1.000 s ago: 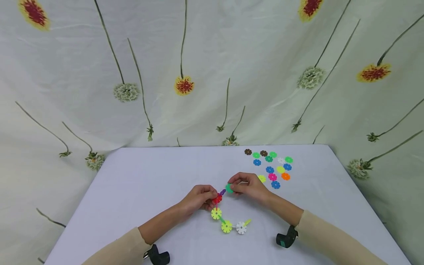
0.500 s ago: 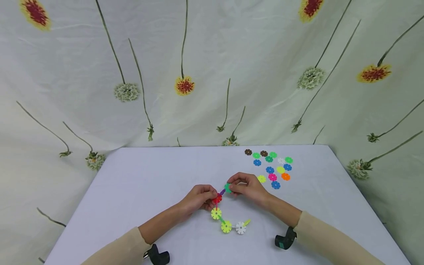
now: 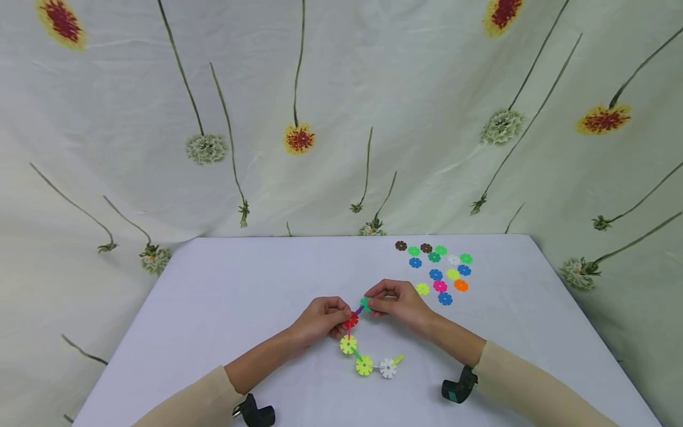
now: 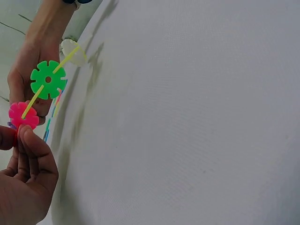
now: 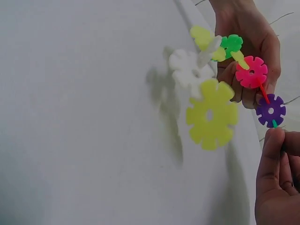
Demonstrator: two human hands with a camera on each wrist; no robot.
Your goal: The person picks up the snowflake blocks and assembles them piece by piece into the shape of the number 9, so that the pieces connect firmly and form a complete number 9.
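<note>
My left hand pinches the red notched disc of a chain of interlocking plastic discs. From it the chain hangs down through pink, yellow and green discs to a white disc and a yellow one on edge. Above the red disc sits a purple disc, slotted crosswise into it. Thumb and fingers of my right hand pinch a green disc, seen edge-on as a sliver at a slot of the purple disc in the right wrist view. Fingertips hide most of the red disc in the left wrist view.
Loose discs lie scattered at the back right of the white table, among them a brown, an orange and a blue one. A flower-print cloth hangs behind the table.
My right hand has shifted slightly left, bringing the green disc up against the purple disc. My left hand stays almost still with the chain.
</note>
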